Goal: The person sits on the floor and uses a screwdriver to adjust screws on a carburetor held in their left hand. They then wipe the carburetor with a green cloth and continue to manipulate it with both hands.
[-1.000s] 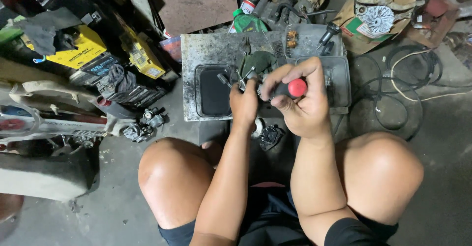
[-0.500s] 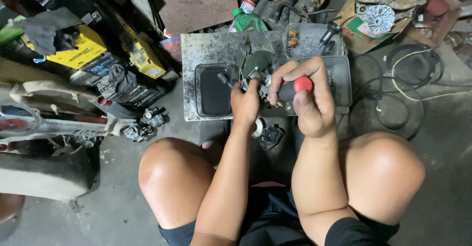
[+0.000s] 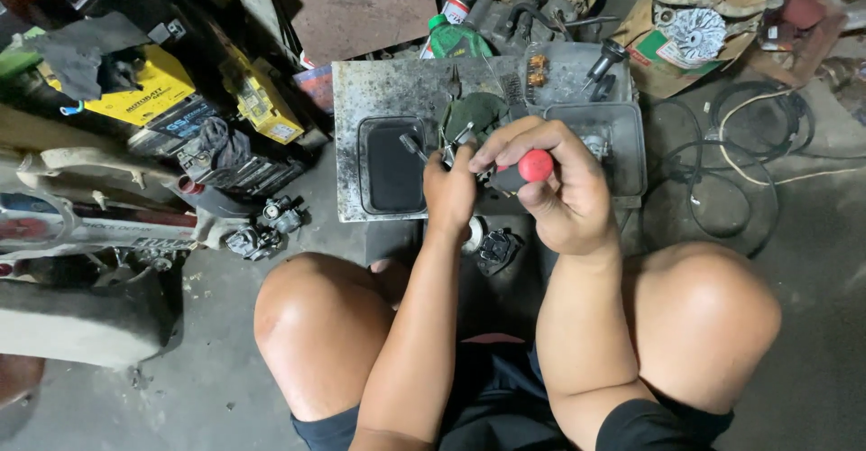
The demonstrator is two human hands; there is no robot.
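I have a small, dark metal part [image 3: 469,131], some grimy engine piece as far as I can tell, held just above the middle of the frame over a stained metal tray [image 3: 379,99], and this is the step I judge to be in hand: working a fastener on it with a screwdriver [image 3: 523,170]. My right hand [image 3: 564,189] is closed around the screwdriver's black grip, its red butt end showing between thumb and forefinger; the shaft points left toward the part, though my fingers hide the tip. My left hand [image 3: 449,189] is clamped on the part's lower edge to steady it, so the two hands sit close together, nearly touching. The next move, I judge, calls for keeping the tip seated and square while I turn, with the left hand resisting the twist. My bare knees fill the lower frame. A green bottle [image 3: 456,41] stands above the tray, yellow boxes [image 3: 257,99] lie at upper left, and coiled cable [image 3: 767,135] lies on the concrete floor [image 3: 812,262] at right.
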